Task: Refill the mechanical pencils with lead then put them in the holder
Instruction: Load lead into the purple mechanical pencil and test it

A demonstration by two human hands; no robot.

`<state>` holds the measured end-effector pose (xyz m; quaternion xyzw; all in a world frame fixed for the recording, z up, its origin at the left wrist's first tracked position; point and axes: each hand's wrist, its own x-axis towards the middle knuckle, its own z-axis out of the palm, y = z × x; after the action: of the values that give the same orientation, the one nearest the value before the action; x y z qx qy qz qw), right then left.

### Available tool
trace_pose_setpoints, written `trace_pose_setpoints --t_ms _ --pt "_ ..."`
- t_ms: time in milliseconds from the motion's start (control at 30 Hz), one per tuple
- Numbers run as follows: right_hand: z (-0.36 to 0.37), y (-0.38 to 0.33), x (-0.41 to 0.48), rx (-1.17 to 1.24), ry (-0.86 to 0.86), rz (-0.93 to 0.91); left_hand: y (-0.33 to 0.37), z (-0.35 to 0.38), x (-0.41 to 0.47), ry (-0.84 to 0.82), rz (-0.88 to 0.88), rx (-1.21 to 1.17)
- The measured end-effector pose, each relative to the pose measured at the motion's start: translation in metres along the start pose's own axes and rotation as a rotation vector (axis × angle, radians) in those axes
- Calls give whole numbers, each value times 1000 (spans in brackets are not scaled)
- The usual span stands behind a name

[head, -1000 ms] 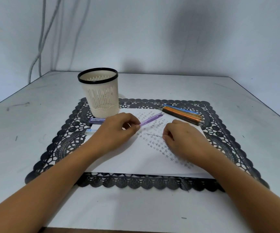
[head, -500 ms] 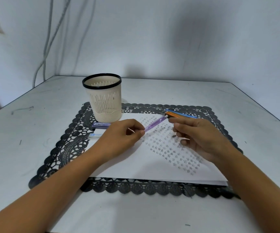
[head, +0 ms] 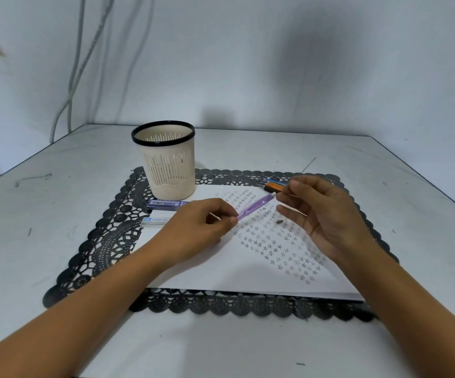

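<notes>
Your left hand (head: 193, 230) is holding the purple pencil (head: 253, 207) in a clamped grip above the paper (head: 221, 268), with the pencil tilting up to the right. Your right hand (head: 324, 216) is hovering at the pencil's far end, thumb and forefinger nearly together. I cannot tell whether that grip is holding anything. This hand is covering part of the spare pencils (head: 271, 185). The holder (head: 166, 162) is standing upright on the lace mat (head: 98, 241). 2 lead cases (head: 166, 204) are lying just in front of it. A small grey bit (head: 279, 221) is lying on the paper.
</notes>
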<state>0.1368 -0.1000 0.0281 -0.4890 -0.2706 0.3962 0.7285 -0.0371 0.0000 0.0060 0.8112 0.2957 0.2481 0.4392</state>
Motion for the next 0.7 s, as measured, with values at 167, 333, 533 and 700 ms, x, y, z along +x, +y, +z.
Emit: trace_pose_setpoints --t_ms 167,333,533,700 --pt "0 1 0 -3 36 -67 0 0 0 -2 10 6" --pt "0 3 0 -31 9 -62 0 0 0 5 6 17" --pt "-2 6 1 -57 -16 -52 2 0 -1 3 11 29" --pt "-2 7 2 -56 -37 -34 2 0 -1 3 19 30"
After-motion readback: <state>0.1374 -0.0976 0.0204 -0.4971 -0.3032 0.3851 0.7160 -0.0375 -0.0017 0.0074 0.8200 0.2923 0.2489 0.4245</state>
